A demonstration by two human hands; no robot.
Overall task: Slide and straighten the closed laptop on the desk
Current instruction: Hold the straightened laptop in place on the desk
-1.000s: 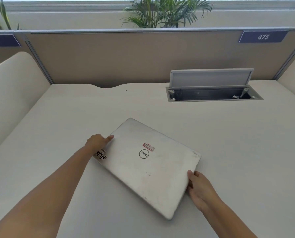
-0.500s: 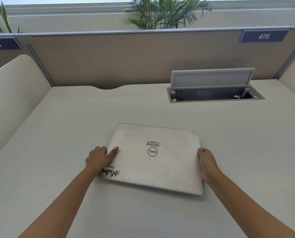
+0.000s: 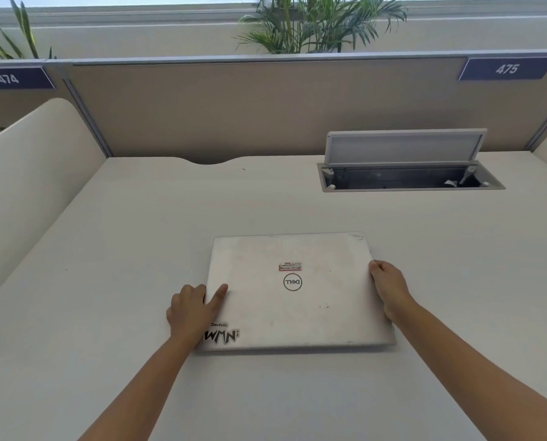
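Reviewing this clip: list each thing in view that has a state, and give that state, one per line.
Laptop: closed, flat on the desk, edges about square with it.
Left hand: at the laptop's left edge, forefinger on the lid.
Right hand: curled around the laptop's right edge.
Cable hatch: lid propped open, well exposed.

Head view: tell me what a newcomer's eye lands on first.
The closed white laptop sits mid-desk, nearly square to the desk edge, with the left hand and right hand gripping its sides. Behind it to the right, a cable hatch stands open below the 475 sign.
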